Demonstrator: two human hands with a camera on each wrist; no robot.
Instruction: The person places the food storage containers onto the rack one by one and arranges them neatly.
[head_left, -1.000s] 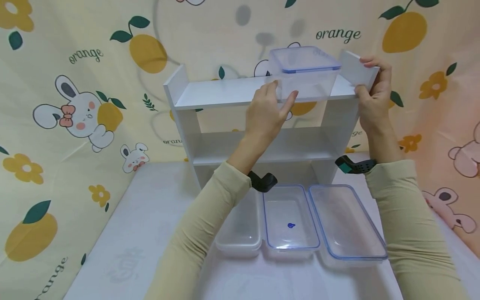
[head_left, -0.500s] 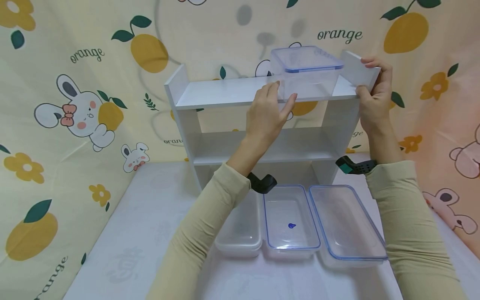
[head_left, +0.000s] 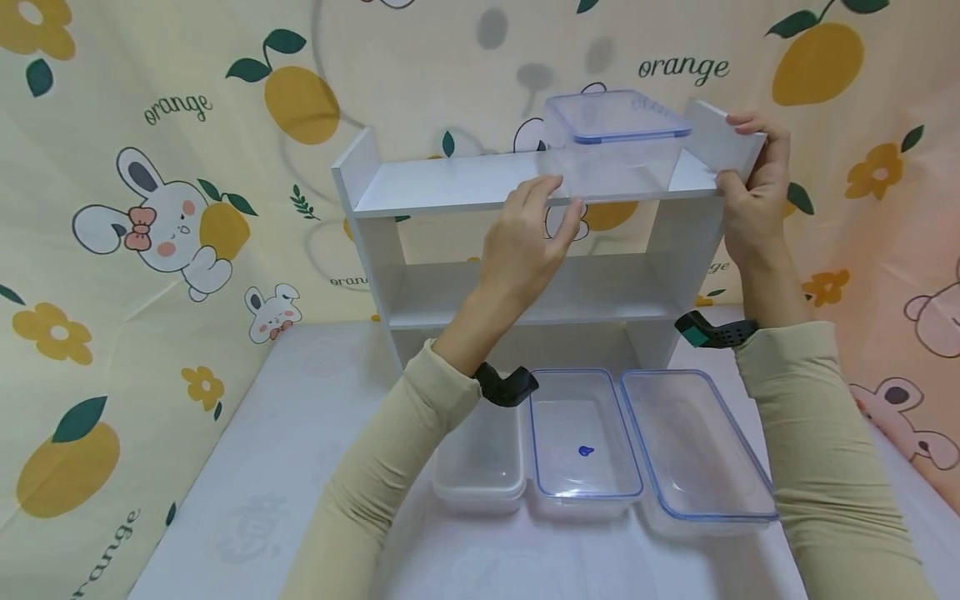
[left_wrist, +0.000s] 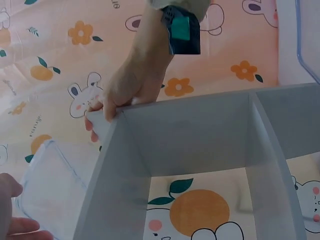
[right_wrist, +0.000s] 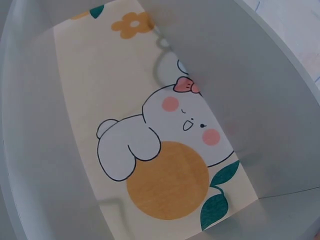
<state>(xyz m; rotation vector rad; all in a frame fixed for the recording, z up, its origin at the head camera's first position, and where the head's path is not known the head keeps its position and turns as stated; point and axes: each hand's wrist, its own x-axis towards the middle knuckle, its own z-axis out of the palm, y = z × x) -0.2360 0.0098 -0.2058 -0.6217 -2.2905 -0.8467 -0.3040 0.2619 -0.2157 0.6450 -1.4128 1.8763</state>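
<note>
A clear food container with a blue-rimmed lid [head_left: 630, 117] sits on the top board of the white shelf unit [head_left: 442, 183], toward its right end. My left hand [head_left: 521, 242] is just in front of the container's lower left corner, fingers spread and loosely bent, nothing between them. In the left wrist view, fingertips of that hand [left_wrist: 20, 220] appear beside the clear container [left_wrist: 60, 185]. My right hand [head_left: 757, 187] grips the raised right side panel [head_left: 723, 142] of the shelf, thumb in front and fingers over the edge. The right wrist view shows only the shelf's inside [right_wrist: 260, 100].
Three clear containers stand in a row on the white table before the shelf: a frosted one [head_left: 480, 467], a blue-rimmed one [head_left: 585, 425] and a larger blue-rimmed one [head_left: 697, 442]. A printed cloth [head_left: 187, 75] hangs behind the shelf.
My left hand has drawn slightly down and left, away from the container on the top board. The right hand keeps its grip on the side panel.
</note>
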